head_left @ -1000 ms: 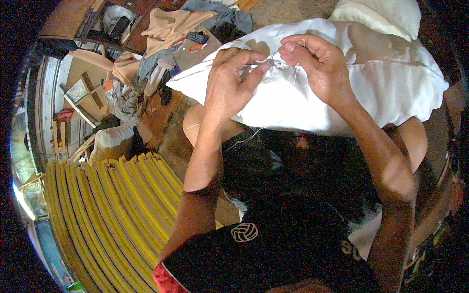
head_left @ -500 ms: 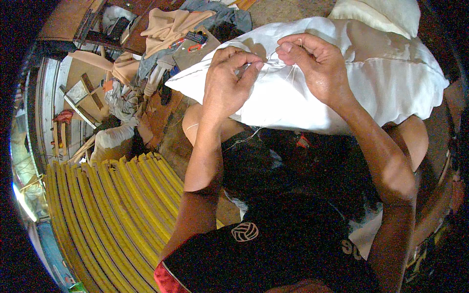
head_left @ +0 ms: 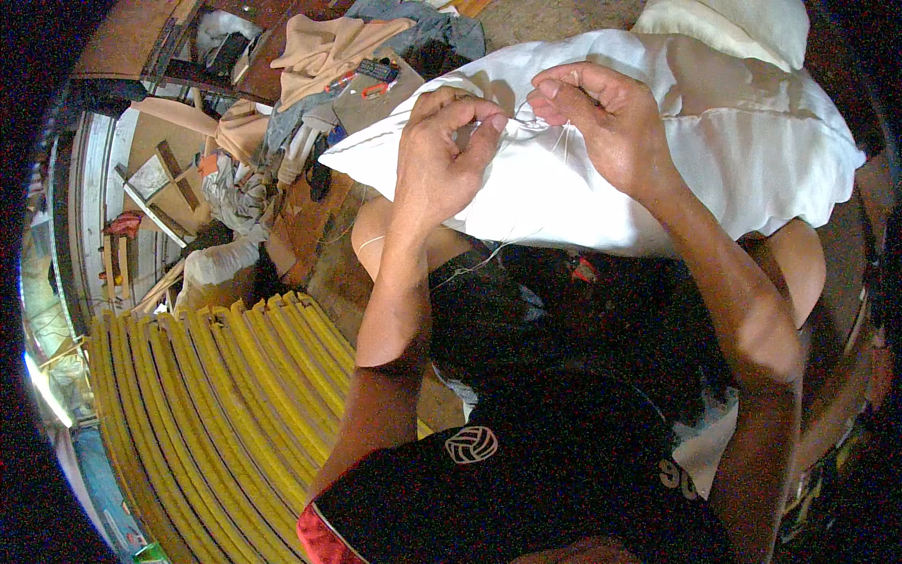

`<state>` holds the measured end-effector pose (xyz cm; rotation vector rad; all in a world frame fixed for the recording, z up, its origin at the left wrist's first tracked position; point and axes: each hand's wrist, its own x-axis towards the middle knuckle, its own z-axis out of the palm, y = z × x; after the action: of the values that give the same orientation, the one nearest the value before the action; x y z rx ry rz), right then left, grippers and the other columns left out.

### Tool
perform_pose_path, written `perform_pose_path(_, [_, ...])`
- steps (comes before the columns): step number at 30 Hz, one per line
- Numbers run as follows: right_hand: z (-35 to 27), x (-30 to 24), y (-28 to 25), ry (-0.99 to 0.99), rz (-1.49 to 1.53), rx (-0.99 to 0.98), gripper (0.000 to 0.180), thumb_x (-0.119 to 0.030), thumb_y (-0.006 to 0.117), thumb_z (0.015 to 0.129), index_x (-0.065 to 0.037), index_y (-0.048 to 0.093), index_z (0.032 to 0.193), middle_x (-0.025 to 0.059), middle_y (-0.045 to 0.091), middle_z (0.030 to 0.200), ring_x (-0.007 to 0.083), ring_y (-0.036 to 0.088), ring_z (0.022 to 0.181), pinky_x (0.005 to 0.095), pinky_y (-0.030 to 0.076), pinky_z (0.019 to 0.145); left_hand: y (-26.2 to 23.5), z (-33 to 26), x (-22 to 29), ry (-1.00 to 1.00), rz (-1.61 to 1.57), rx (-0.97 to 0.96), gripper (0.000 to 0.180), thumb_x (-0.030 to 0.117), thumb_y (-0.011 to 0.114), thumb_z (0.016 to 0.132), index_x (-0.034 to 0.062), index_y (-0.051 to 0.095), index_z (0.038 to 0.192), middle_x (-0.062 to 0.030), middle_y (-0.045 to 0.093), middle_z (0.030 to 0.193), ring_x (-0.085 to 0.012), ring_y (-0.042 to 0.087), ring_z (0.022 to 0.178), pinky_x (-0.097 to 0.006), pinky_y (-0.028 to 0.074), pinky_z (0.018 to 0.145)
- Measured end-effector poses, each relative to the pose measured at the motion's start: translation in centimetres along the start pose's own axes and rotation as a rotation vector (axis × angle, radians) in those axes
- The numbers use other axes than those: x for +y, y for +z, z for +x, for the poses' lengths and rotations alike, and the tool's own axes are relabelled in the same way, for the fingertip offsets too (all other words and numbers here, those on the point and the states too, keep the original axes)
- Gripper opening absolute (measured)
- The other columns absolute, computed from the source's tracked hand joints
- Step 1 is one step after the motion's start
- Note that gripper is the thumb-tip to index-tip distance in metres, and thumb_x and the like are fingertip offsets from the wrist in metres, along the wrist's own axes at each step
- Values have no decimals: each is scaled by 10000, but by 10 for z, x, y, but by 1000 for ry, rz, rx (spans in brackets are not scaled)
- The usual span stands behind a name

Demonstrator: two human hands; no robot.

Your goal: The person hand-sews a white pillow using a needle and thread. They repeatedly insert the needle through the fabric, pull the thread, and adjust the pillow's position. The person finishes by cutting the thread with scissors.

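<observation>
A plump white cushion [head_left: 601, 211] lies across my knees, with a seam running along its upper side. My left hand [head_left: 443, 141] is closed, thumb and forefinger pinching the fabric at the seam. Just to its right, my right hand [head_left: 606, 117] pinches thin white thread [head_left: 564, 141] above the same seam. Strands hang from beneath its fingers against the cloth. Whether a needle is between those fingertips I cannot make out. Another loose thread [head_left: 479, 263] trails from the cushion's near edge over my dark shorts.
A yellow slatted piece [head_left: 225, 395] fills the lower left. Beyond it lie crumpled cloths [head_left: 324, 56], wood scraps and a board with small red-handled tools [head_left: 379, 89]. Another white cushion [head_left: 733, 28] sits at the far right, behind the one on my lap.
Both hands stay at the seam with the same pinch. My left hand and wrist have shifted very slightly right; the cushion barely moves.
</observation>
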<state>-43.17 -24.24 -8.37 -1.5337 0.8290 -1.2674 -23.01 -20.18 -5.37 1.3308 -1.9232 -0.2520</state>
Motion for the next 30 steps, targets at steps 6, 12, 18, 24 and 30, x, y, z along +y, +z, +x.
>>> perform_pose_path(6, [1, 4, -1, -3, 3, 6, 285, -235, 640, 944, 20, 701, 1057, 112, 742, 904, 164, 700, 838, 307, 546, 784, 3, -1, 3, -10, -19, 0, 119, 141, 702, 872, 36, 730, 920, -115, 642, 850, -286, 586, 909, -372, 469, 802])
perform_pose_path(12, [0, 2, 2, 30, 50, 39, 280, -222, 637, 947, 24, 699, 1064, 115, 741, 887, 160, 699, 830, 303, 548, 775, 3, -1, 3, 9, 0, 9, 129, 141, 696, 884, 20, 722, 916, -118, 644, 858, -287, 585, 908, -375, 470, 791])
perform_pose_path(18, [1, 3, 1, 68, 77, 8, 265, -195, 627, 958, 34, 696, 1071, 108, 738, 877, 149, 691, 803, 283, 546, 749, 4, -1, 7, 7, -16, 15, 122, 131, 691, 886, 17, 718, 919, -120, 643, 868, -288, 586, 900, -378, 469, 786])
perform_pose_path(24, [2, 1, -1, 156, 200, -29, 283, -209, 624, 973, 45, 690, 1079, 101, 734, 893, 142, 692, 812, 271, 556, 745, 8, -2, 7, 30, -47, 26, 116, 124, 673, 898, 15, 704, 918, -125, 644, 880, -297, 590, 903, -391, 470, 790])
perform_pose_path(30, [3, 1, -8, 196, 259, -92, 306, -225, 639, 967, 53, 679, 1089, 110, 727, 940, 156, 697, 840, 282, 570, 771, 10, -2, 13, 7, -63, 39, 110, 114, 672, 899, 9, 702, 912, -128, 652, 872, -294, 608, 873, -384, 479, 785])
